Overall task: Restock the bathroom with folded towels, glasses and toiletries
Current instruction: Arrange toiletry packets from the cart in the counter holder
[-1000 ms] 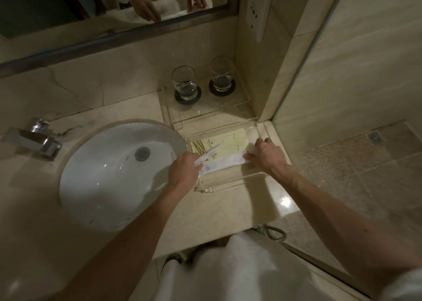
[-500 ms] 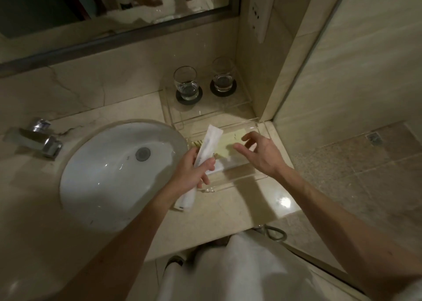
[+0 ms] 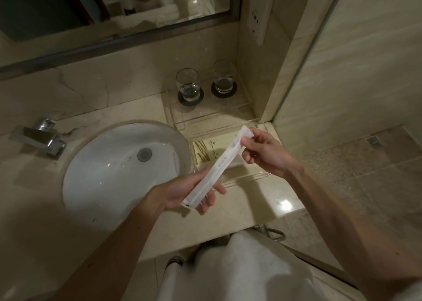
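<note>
A long white toiletry packet (image 3: 222,163) is held slantwise above the counter. My left hand (image 3: 185,193) grips its lower end and my right hand (image 3: 262,154) pinches its upper end. Under it a clear acrylic tray (image 3: 246,178) holds a yellow packet (image 3: 206,152) and a white one (image 3: 236,162), partly hidden. Behind it a second clear tray (image 3: 228,109) carries two empty glasses (image 3: 188,84) (image 3: 223,76) on dark coasters.
A white round basin (image 3: 109,170) lies left of the trays, with a chrome tap (image 3: 41,138) at its far left. A mirror (image 3: 114,8) runs along the back wall. A glass shower panel (image 3: 319,60) and tiled floor (image 3: 365,175) are on the right.
My left hand lifted the long white packet out of the tray and lowered its end toward me. My right hand left the tray and took hold of the packet's upper end.
</note>
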A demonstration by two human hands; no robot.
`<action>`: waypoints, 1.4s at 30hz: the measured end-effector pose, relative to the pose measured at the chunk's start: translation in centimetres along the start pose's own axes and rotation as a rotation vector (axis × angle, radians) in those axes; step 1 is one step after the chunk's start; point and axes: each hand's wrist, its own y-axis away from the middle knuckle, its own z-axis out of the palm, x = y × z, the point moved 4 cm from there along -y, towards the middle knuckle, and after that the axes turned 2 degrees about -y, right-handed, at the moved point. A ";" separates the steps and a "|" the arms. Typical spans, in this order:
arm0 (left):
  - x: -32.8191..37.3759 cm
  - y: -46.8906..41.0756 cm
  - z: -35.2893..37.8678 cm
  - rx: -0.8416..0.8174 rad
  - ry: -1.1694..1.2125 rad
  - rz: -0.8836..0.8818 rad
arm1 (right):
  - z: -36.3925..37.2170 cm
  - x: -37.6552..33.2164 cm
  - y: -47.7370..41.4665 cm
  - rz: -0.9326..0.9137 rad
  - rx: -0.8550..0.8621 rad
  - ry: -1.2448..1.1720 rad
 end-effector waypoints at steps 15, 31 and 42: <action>0.1 -1.4 -1.2 0.612 -0.629 0.267 | -3.4 2.5 1.2 0.116 0.270 0.223; 1.0 -3.6 -3.1 0.953 -0.824 0.302 | -7.9 3.6 0.9 0.166 0.587 0.943; 0.7 -4.7 -2.7 0.863 -1.302 0.344 | -6.9 5.4 0.0 0.084 0.553 1.479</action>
